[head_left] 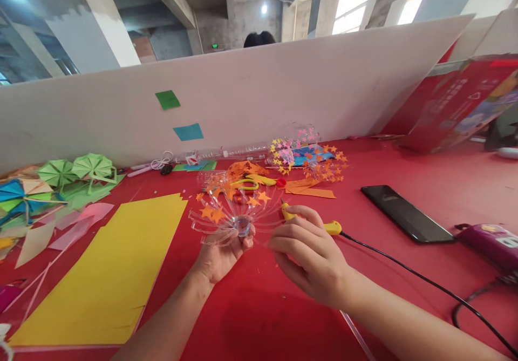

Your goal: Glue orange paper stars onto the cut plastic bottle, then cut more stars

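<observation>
My left hand (226, 253) is closed around the neck of a cut clear plastic bottle (242, 226). Its strips fan outward, and orange paper stars (212, 213) sit on several of the strips at the left and back. My right hand (309, 253) is at the right end of the fan, fingers bent together beside the clear strips; its thumb and whatever is between the fingertips are hidden. Partly behind that hand is a yellow corded tool (333, 227) with a thin dark tip, resembling a glue gun; I cannot tell whether the hand touches it.
Yellow paper sheets (109, 264) lie left, near green folded-paper umbrellas (93, 165). Behind the fan are yellow-handled scissors (247, 184), orange strips (309, 191) and another star-tipped bottle piece (299, 148). A phone (407, 213) and black cord (421, 274) lie right. A white partition (243, 96) stands behind.
</observation>
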`<state>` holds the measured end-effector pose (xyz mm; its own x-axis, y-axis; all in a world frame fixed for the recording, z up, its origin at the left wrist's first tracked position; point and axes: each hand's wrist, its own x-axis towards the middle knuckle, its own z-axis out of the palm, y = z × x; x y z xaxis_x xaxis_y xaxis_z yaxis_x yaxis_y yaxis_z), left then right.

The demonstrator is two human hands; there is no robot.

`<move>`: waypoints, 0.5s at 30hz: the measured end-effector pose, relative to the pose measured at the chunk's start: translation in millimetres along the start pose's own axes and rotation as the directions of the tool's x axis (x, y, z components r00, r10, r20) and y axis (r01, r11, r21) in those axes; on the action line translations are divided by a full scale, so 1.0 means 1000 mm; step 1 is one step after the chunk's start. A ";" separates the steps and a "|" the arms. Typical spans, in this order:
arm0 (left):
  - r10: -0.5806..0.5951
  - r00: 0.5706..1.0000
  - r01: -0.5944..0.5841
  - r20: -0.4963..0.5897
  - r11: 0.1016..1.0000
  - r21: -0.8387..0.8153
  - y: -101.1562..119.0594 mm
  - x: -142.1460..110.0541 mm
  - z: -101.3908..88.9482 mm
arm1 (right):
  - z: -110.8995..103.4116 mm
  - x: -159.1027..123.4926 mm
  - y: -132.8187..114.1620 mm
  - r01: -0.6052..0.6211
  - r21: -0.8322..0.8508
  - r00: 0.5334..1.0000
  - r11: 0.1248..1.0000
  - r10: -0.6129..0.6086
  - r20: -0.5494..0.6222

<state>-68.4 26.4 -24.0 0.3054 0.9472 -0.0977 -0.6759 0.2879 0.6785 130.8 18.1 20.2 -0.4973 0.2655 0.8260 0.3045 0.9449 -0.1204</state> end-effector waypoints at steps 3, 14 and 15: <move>0.010 1.000 -0.010 0.001 1.000 0.020 0.000 0.000 0.001 | -0.003 0.002 -0.003 0.024 -0.058 1.000 0.998 -0.025 -0.017; -0.071 0.994 0.057 0.080 0.984 0.167 -0.007 -0.003 -0.007 | -0.014 0.007 -0.007 0.007 -0.132 0.977 0.991 -0.035 -0.209; -0.070 0.994 0.055 0.081 0.984 0.169 -0.008 -0.003 -0.007 | -0.014 0.007 -0.007 0.003 -0.114 0.977 0.993 -0.027 -0.213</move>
<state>-68.8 22.4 -34.0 0.4054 0.9102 -0.0851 -0.5349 0.3116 0.7854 136.5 10.3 34.3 -0.3206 0.1925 0.9275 0.3937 0.9176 -0.0544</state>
